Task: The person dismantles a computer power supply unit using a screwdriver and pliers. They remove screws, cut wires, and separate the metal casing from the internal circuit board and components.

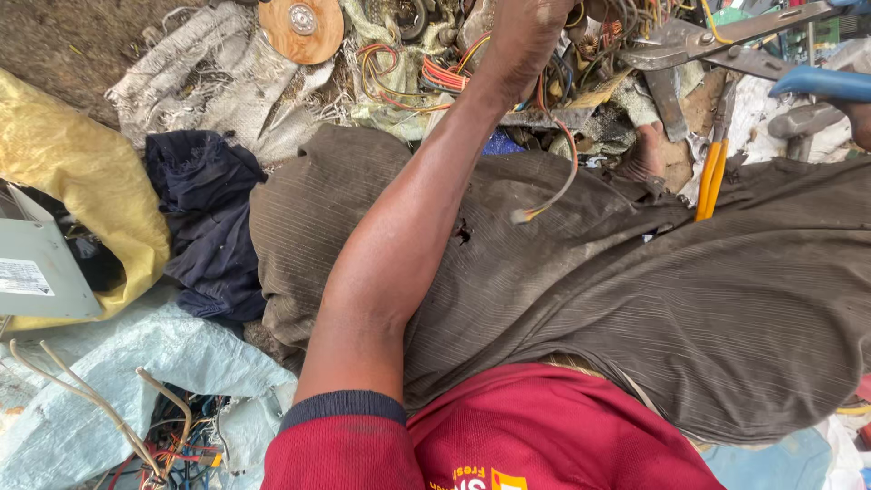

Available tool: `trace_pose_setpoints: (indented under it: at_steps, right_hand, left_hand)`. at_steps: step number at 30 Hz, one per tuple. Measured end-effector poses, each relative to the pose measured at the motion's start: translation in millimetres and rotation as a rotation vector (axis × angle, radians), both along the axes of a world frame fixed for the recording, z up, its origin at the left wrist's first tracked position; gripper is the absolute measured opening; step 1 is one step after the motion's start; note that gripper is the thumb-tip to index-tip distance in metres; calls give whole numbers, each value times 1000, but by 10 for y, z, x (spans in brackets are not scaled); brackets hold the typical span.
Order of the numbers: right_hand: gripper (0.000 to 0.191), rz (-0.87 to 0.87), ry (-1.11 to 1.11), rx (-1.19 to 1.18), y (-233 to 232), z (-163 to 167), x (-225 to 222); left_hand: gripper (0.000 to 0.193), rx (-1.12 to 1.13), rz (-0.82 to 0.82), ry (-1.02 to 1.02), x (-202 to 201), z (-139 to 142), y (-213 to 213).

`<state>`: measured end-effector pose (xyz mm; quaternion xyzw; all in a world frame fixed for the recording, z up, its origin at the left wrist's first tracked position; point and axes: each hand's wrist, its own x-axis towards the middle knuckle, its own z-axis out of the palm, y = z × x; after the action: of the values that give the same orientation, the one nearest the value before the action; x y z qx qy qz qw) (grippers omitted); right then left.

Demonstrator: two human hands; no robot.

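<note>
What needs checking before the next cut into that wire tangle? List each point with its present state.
1. Left hand grips the coloured wires: ok, it is closed in the bundle.
2. Right hand grips the blue-handled snips: cannot tell, the hand is nearly out of frame.
3. Snips open: ok, the handles are spread.
4. Left hand apart from the blades: ok, there is a gap between them.
5. Loose wire off the lap: not ok, it hangs across the brown trousers.
6. Yellow-handled pliers close by: ok, they lie at the edge of the lap.
</note>
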<state>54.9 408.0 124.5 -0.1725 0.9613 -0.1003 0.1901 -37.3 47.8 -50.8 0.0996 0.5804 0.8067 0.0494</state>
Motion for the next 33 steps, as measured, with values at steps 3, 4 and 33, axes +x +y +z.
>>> trace_pose_setpoints:
  at_steps: [3,4,33]
  right_hand:
    - [70,11,4,11,-32,45,-13]
    - [70,23,13,16,-44,56,-6]
    - [73,-227,53,551,-1371,701,745]
  left_hand:
    - [34,-135,32,73,-8,-2,27]
    - [34,-148,38,106,-5,-5,34]
    - [44,87,-139,-17,16,751,-245]
